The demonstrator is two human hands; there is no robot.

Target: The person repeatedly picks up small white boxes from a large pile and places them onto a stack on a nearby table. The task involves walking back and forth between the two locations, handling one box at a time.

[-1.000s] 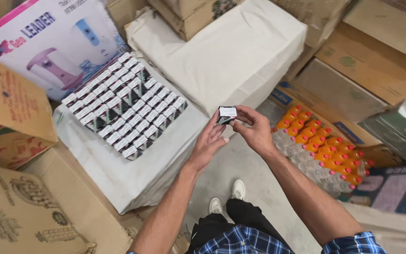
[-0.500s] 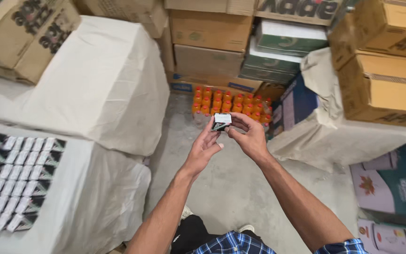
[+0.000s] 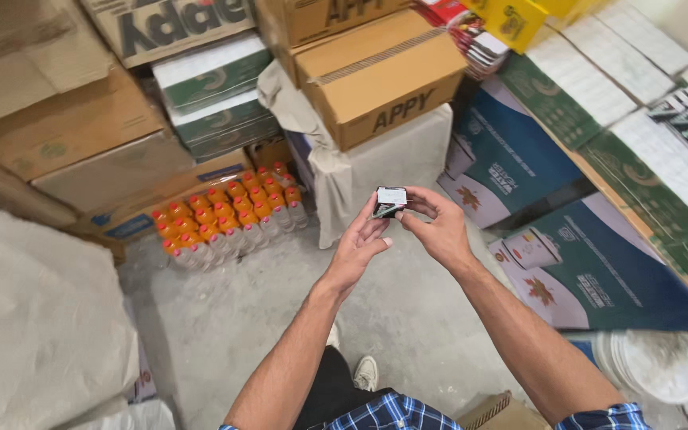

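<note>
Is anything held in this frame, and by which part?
Yes: a small dark box with a white top. The left hand has its fingertips on the box's left side, and the right hand pinches its right end.

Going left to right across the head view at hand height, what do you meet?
White cloth-covered stack → pack of orange-capped bottles → left hand → small black box held by both hands → right hand → blue-green carton with a leaf print.

One small box (image 3: 390,201) is held by two hands; one pack of orange-capped bottles (image 3: 228,216) and one white bucket (image 3: 653,366) are seen.
</note>
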